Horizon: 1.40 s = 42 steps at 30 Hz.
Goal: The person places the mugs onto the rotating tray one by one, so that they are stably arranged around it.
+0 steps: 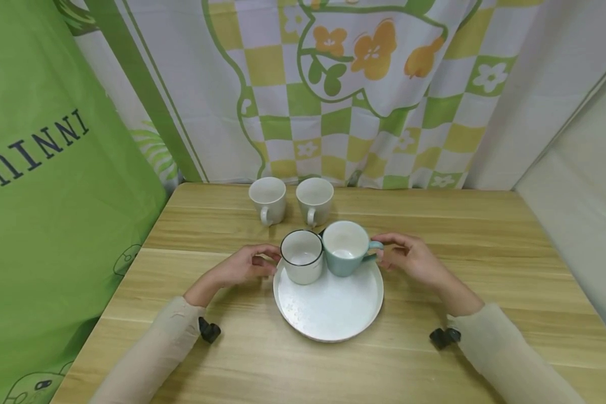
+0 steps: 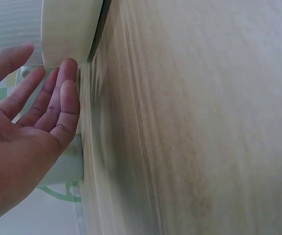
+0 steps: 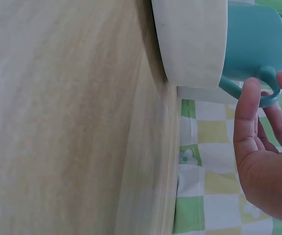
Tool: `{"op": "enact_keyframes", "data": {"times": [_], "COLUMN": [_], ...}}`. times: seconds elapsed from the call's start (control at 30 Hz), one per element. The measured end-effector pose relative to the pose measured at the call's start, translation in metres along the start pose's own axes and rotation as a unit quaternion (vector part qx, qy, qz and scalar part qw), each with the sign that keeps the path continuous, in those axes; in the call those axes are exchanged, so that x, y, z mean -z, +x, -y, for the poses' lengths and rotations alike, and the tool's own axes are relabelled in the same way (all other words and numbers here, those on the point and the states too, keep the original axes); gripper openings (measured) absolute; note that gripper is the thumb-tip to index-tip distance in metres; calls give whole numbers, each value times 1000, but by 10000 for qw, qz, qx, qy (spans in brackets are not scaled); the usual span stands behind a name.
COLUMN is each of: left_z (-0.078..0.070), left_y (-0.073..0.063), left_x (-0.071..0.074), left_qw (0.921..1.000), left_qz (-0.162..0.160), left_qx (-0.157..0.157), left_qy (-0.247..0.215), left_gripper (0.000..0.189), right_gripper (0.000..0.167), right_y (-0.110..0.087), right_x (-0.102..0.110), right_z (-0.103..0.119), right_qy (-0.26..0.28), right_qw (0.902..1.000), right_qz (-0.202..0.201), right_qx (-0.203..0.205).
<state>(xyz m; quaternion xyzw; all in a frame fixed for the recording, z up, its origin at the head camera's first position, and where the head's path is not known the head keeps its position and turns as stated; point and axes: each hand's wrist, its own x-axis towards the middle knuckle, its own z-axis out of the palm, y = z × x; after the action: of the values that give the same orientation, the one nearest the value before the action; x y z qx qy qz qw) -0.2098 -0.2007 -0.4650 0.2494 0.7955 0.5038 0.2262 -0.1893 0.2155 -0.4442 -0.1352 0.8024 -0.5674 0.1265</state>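
On a round white tray (image 1: 333,308) stand two upright mugs. The left one is a white mug (image 1: 302,272) with a dark rim. Close against its right side is a teal mug (image 1: 345,264) with a white inside, its handle pointing right. My left hand (image 1: 244,264) is beside the white mug and the tray's left edge, fingers loosely bent and holding nothing; in the left wrist view its fingertips are close to the tray wall (image 2: 70,29). My right hand (image 1: 414,261) has its fingertips and thumb around the teal mug's handle (image 3: 268,100), without a closed grip.
Two pale mugs (image 1: 267,196) stand side by side behind the tray, handles facing me. The wooden table (image 1: 485,252) ends at a patterned curtain (image 1: 343,134). A green cloth (image 1: 55,224) hangs along the left side, and a pale wall (image 1: 586,168) is on the right.
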Motion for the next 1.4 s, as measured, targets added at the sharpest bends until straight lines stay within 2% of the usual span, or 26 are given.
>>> {"op": "enact_keyframes", "data": {"times": [0.3,0.63,0.9,1.2,1.4], "left_z": [2,2,1,-5,-10], "left_y": [1,2,4,5,7], "left_x": [2,8,13,18,20], "left_qw": [9995,9968,9931,9865,9791], "left_qz": [-299,-703,-1121,-1639,-1991], "left_qx": [-105,-133,-201,67,415], "left_qy": [-37,347,268,27,-76], "left_gripper": [38,35,35,34,34], "right_gripper": [46,48,52,53,52], "right_y": [-7,-14,-20,-27,-31], "right_x": [0,0,-2,-2,-3], "right_z": [-2,-7,-8,-8,-12], "right_qy": [-137,-310,-199,-56,-78], "right_qw": [9999,9995,9996,9994,9988], "right_qz": [73,102,171,233,234], "right_qx": [-2,-29,-91,-235,-412]}}
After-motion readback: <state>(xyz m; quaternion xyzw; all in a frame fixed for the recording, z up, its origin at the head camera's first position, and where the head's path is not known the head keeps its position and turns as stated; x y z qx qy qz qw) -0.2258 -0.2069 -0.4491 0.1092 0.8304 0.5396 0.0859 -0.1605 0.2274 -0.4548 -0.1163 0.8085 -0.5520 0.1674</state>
